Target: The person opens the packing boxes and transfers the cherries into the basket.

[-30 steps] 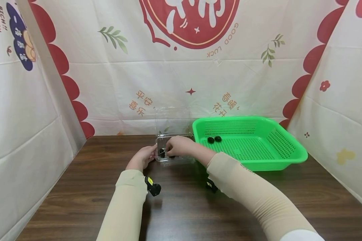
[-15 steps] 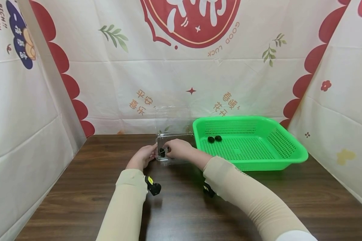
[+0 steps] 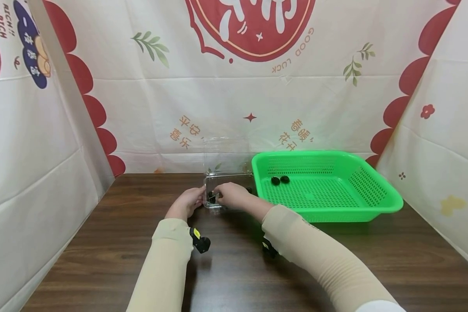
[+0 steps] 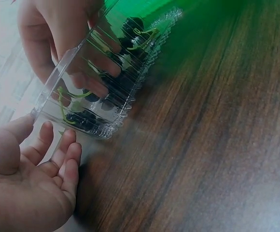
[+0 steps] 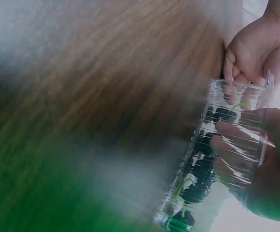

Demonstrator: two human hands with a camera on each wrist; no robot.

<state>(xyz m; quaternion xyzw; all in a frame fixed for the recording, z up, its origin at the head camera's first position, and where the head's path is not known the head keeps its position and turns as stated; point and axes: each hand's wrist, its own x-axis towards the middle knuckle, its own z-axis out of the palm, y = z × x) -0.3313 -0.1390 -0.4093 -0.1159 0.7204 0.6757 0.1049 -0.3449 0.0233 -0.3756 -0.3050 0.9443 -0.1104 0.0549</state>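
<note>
A clear plastic clamshell box (image 3: 234, 177) stands with its lid raised on the brown table, several dark mulberries (image 5: 200, 179) with green stems inside. My left hand (image 3: 187, 203) is at the box's left end. In the left wrist view its thumb is at the rim and its curled fingers touch the outer wall. My right hand (image 3: 234, 196) reaches down into the box. There its thumb and fingers close about a mulberry (image 4: 89, 94) near the left end, which they partly hide. Another mulberry (image 4: 82, 119) lies in the near corner, by my left fingertips.
A green plastic basket (image 3: 327, 216) stands right beside the box, with two dark mulberries (image 3: 280, 180) at its left side. A printed cloth (image 3: 179, 104) hangs behind the wooden table (image 3: 113, 242) and along both sides.
My right hand has shifted a little left and nearer inside the box. My left hand stays at the box's end. The head view has turned slightly left.
</note>
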